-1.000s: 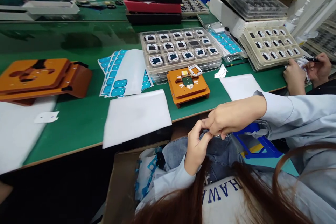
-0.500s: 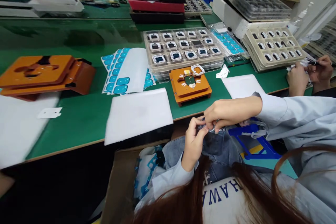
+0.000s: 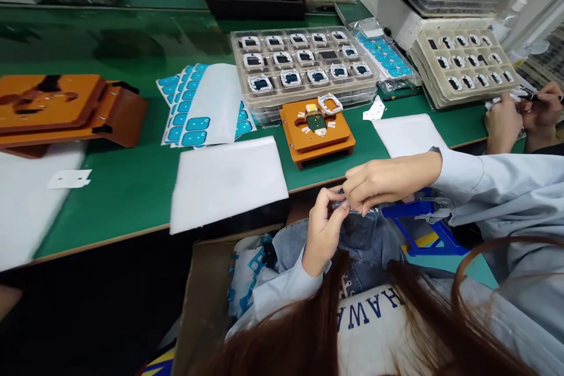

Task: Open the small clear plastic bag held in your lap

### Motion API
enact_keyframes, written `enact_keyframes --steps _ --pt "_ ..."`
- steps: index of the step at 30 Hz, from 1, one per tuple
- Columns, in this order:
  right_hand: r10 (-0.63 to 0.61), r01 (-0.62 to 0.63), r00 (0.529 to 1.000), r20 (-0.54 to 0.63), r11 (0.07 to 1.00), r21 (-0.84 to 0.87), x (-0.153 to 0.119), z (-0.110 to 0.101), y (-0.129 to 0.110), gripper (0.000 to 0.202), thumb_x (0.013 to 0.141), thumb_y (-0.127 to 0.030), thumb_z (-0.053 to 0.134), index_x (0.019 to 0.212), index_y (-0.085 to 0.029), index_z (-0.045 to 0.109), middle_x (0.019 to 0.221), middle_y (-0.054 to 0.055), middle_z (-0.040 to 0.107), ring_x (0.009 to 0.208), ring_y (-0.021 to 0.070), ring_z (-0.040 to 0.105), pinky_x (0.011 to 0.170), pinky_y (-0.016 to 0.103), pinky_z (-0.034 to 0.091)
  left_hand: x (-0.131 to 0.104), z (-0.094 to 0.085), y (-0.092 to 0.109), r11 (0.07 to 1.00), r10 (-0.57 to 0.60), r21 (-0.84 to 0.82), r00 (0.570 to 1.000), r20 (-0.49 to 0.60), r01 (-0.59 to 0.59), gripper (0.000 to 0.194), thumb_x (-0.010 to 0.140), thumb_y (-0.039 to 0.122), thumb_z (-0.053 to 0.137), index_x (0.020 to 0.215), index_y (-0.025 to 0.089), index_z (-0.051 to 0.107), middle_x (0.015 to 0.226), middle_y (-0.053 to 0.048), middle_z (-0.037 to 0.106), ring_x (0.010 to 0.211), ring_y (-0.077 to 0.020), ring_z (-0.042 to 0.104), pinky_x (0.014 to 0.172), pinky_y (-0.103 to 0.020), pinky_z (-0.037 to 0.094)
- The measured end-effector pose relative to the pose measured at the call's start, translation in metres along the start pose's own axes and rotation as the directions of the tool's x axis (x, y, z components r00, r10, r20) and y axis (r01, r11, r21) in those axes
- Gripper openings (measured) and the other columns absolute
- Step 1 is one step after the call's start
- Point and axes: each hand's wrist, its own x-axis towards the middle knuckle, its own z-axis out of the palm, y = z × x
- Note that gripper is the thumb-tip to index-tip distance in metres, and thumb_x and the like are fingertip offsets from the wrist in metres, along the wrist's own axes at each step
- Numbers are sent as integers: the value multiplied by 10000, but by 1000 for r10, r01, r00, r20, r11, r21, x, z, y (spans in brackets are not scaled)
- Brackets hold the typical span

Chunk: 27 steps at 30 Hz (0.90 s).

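Over my lap, just off the table's front edge, my left hand (image 3: 322,229) pinches a small dark, shiny piece (image 3: 337,203) between thumb and fingers. My right hand (image 3: 372,184) reaches across from the right, its fingers closed on the same piece, which they mostly hide; its kind cannot be told. On the table beyond my hands stands an orange fixture (image 3: 299,138) holding a small green circuit board (image 3: 316,123). A white frame (image 3: 330,104) rests on the fixture's back right corner.
Behind the fixture lies a clear tray (image 3: 304,91) of white-framed parts. Blue sticker sheets (image 3: 194,123) and a white foam sheet (image 3: 229,179) are to the left, near another orange fixture (image 3: 53,106). A co-worker's hands (image 3: 504,123) are at far right.
The view has tilted down slightly, so the table's things sit higher in it. My two hands stay together on the small piece, with little visible change in grip.
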Motion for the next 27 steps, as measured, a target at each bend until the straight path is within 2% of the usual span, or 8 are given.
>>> enact_keyframes --steps 7,11,14,18,21,24,27 --pt "95 -97 976 196 995 -2 0 -14 -9 146 962 -153 522 847 -86 584 926 75 570 848 127 401 785 230 313 -2 3 -1 1000 4 23 999 41 -5 183 836 366 577 838 192 518 1043 -59 673 968 -203 613 852 -325 448" --pt "95 -85 967 236 995 -49 -1 -16 -12 168 979 -162 490 873 -80 591 926 86 566 873 135 405 776 232 314 -2 4 -1 1000 5 6 998 63 -5 177 846 358 580 850 192 519 1068 -54 664 984 -195 606 867 -320 440" --pt "95 -74 975 199 991 -111 -1 -12 -13 166 981 -163 484 900 -77 600 945 89 567 869 136 409 766 235 316 -2 3 -1 1000 8 -2 999 48 -8 181 855 362 574 845 194 507 1061 -49 659 984 -189 607 855 -310 441" --pt "134 -121 990 39 963 -239 1 -4 -15 185 985 -197 481 941 -78 616 1087 111 561 909 154 421 782 258 326 -4 2 -6 1000 -5 -17 999 -40 5 231 903 428 512 911 199 492 1071 -54 635 1028 -194 594 887 -323 434" --pt "147 -152 988 -39 956 -249 2 1 -16 212 987 -228 488 1015 -73 630 1126 119 563 932 164 437 814 273 348 -8 4 -11 1000 -26 -6 992 -120 25 310 940 502 441 984 199 486 1058 -55 592 1034 -191 571 910 -332 427" --pt "182 -193 981 -68 958 -211 4 4 -16 221 977 -231 518 1078 -81 646 1030 102 584 907 157 457 795 266 360 -11 8 -12 999 -27 20 988 -151 30 321 942 512 456 1009 200 482 1022 -51 564 1008 -183 562 897 -322 438" --pt "200 -200 979 -21 952 -233 7 5 -18 209 976 -216 513 979 -77 669 996 103 581 904 159 463 787 267 363 -11 11 -9 999 6 52 989 -151 2 246 939 442 494 1001 204 479 991 -39 564 963 -161 571 871 -292 451"
